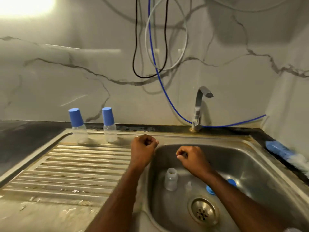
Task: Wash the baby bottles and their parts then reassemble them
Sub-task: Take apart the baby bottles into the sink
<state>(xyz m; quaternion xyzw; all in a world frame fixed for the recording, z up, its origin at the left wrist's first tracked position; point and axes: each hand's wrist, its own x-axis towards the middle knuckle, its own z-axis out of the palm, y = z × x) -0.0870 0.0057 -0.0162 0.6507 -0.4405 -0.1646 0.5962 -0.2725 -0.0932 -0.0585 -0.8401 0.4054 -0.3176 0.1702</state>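
Note:
Two clear baby bottles with blue caps stand on the drainboard's far end, one at the left (77, 126) and one to its right (109, 125). Inside the steel sink (260, 158) an open, capless clear bottle (170, 179) stands upright. Beside it lies a clear teat (189, 184), with a blue ring (210, 190) and another blue part (232, 182) partly hidden under my right forearm. My left hand (143, 148) is curled into a fist above the sink's left rim, holding nothing. My right hand (190, 157) hovers over the basin, fingers curled, empty.
A chrome tap (199, 108) rises behind the sink, no water running. A blue and white bottle brush (286, 154) lies on the dark counter at the right. Cables and a blue hose (167, 92) hang down the marble wall. The drain (203, 210) sits near the basin front.

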